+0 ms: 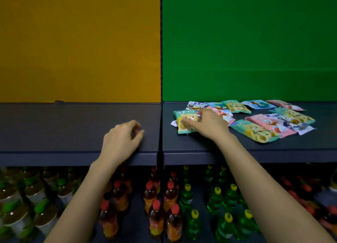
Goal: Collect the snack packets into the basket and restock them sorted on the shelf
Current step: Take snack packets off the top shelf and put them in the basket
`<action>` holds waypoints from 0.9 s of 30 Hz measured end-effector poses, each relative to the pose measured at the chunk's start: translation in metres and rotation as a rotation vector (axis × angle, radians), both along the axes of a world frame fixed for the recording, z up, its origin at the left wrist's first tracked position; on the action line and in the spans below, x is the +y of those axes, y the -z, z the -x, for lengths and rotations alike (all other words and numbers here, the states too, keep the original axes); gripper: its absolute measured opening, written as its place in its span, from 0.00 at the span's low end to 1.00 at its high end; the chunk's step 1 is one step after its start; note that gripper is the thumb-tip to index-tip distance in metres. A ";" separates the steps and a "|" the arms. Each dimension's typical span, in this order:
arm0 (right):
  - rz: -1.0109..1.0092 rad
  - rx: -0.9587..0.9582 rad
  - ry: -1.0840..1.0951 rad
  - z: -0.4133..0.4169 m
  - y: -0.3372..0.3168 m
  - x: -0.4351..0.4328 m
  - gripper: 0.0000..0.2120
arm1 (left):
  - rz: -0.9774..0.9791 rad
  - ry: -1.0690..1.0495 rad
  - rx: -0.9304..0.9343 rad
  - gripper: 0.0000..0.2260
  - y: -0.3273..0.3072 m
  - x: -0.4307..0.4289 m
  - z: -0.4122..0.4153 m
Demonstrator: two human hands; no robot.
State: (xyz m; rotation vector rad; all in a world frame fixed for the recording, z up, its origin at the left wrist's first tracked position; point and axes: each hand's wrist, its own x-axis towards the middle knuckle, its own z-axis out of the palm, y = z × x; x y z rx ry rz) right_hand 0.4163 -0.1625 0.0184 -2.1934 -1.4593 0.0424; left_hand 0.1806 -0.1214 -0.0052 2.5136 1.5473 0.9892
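teal packet lies on the shelf among others, likely light, crinkly, slippery. right grip lays straight fingers on it, clasping nothing; left grip rests loosely curled, empty. best pinch a sealed edge.

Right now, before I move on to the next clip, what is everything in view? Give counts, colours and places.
snack packets: about a dozen, teal, pink, blue and white, scattered on the right shelf section
shelf: one, dark grey, two sections side by side
orange panel: one, behind the left section
green panel: one, behind the right section
bottles: many, on the level below; green caps left, red caps middle, yellow caps right
left hand: on the left section, holding nothing
right hand: on a teal packet at the pile's left end
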 end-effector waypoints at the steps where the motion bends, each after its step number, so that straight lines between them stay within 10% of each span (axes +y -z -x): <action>1: 0.020 0.009 0.010 0.002 0.000 0.010 0.34 | 0.004 -0.007 0.013 0.11 -0.001 0.003 -0.001; 9: 0.213 0.130 0.006 -0.001 -0.005 0.046 0.28 | 0.003 0.000 0.079 0.11 -0.010 0.016 -0.017; 18: -0.272 0.549 0.072 -0.063 -0.006 -0.001 0.30 | 0.146 0.244 0.102 0.19 -0.023 0.049 -0.108; 23: -0.390 0.688 0.103 -0.091 0.002 -0.048 0.08 | 0.373 0.201 0.331 0.38 -0.023 0.057 -0.155; 27: -0.417 0.755 0.125 -0.099 0.008 -0.064 0.10 | 0.558 0.213 0.277 0.24 -0.030 0.060 -0.167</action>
